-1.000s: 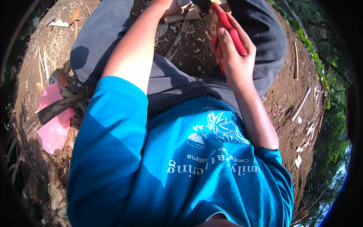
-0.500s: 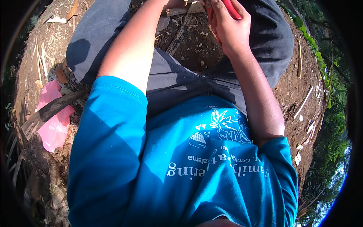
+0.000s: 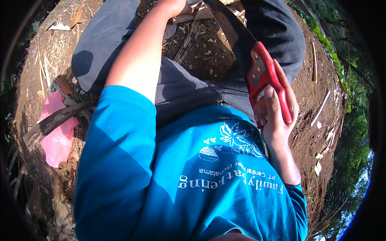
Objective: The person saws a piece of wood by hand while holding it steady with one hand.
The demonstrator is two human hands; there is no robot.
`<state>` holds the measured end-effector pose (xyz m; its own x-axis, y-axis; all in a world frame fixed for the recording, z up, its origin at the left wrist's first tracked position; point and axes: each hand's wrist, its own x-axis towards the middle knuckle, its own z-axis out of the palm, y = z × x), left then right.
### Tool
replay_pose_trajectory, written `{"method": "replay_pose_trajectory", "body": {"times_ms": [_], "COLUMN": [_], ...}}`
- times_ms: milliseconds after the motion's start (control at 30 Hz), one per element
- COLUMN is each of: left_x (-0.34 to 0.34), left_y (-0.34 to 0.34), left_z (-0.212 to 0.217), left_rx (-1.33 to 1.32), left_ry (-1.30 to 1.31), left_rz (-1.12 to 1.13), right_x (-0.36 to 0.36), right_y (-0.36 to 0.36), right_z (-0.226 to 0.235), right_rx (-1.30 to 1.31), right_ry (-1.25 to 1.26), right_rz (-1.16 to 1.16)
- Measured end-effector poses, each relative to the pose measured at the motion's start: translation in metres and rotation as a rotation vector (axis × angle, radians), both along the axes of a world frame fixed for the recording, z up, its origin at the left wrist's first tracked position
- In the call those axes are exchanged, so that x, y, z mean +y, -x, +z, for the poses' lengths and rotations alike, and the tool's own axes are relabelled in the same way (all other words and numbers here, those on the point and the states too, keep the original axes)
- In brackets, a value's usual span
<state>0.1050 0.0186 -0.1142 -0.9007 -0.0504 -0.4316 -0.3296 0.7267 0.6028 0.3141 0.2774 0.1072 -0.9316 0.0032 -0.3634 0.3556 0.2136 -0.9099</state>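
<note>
My right hand (image 3: 277,112) is wrapped round the red grip of a handsaw (image 3: 284,94), in front of my right thigh. Its dark toothed blade (image 3: 235,34) slants up and left between my knees, and the far end runs out of the picture at the top. My left arm reaches forward over my left thigh. At the top edge, my left hand (image 3: 175,7) is partly cut off, its fingers curled beside pale pieces of wood (image 3: 201,14). What those fingers hold is out of view.
I sit on brown soil strewn with wood chips. A pink plastic bag (image 3: 58,140) lies on the left under a dark branch (image 3: 56,120). Pale wood strips (image 3: 321,107) are scattered on the right, and green plants (image 3: 350,80) grow along that side.
My right hand has drawn back toward my body with the saw, bringing its whole handle and much of the blade into view. My left hand has shifted slightly nearer.
</note>
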Motion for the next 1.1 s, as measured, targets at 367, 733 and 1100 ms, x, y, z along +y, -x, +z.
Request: {"method": "replay_pose_trajectory", "body": {"times_ms": [367,733,1100], "left_x": [0.007,0.009,0.008], "left_y": [0.002,0.004,0.007], "left_z": [0.003,0.004,0.008], "left_rx": [0.027,0.033,0.058], "left_ry": [0.065,0.043,0.031], "left_rz": [-0.191,-0.217,-0.205], "right_x": [-0.068,-0.065,-0.024], "right_y": [0.118,0.120,0.074], "right_z": [-0.141,-0.132,-0.071], "right_rx": [0.272,0.302,0.227], "right_ry": [0.392,0.249,-0.095], "right_rz": [-0.072,-0.010,0.057]}}
